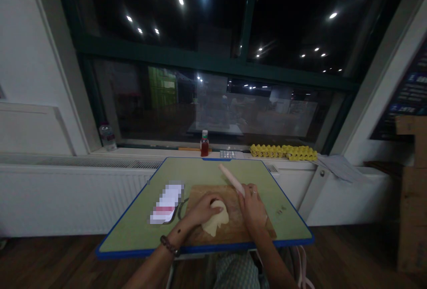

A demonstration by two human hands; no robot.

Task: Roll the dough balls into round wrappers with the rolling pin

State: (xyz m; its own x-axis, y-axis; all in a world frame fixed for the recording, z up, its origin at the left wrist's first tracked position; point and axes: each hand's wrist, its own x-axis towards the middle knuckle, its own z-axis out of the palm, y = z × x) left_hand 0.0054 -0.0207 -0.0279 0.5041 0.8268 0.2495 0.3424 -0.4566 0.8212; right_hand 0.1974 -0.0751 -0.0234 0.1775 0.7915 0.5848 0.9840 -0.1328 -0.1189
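Observation:
A flat, irregular sheet of pale dough [216, 225] lies on a wooden cutting board [235, 231], its lower edge ragged. My left hand [203, 209] is at the upper left of the dough, thumb on top and fingers curled at its far edge. In my right hand [251, 204], closed round its near end, is a pale rolling pin [231, 178]. The pin slants up and left beyond the board's far edge, apart from the dough. The grip hides the pin's near end.
The board rests on a small green table [133, 231] with a blue rim. A phone [167, 202] with a lit, pixelated screen lies left of the board. On the windowsill stand a red sauce bottle [204, 144], a yellow egg tray [283, 151] and a clear plastic bottle [107, 136].

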